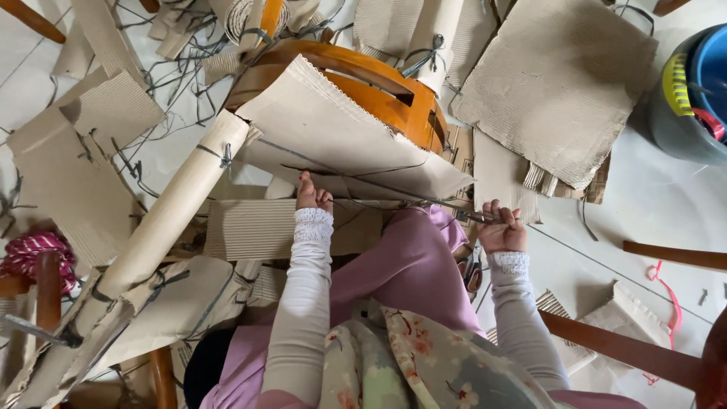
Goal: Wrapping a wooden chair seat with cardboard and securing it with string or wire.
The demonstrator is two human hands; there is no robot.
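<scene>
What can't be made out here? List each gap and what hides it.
Head view only:
- Left hand: fingertips hidden under the cardboard sheet.
- Right hand: the thin grey strand it grips is too fine to identify.
- Wooden chair: mostly covered by cardboard.
- Blue bucket: cut off by the right edge.

Floor: pale smooth floor is showing between the litter, catching soft daylight.
Scraps: corrugated cardboard sheets are lying across the floor, with dark cut straps tangling at upper left.
Furniture: plain wooden chair legs are reaching in from the right edge.
Container: a grey bucket is standing at upper right.
Left edge: a red and white bundle is resting on wood.
</scene>
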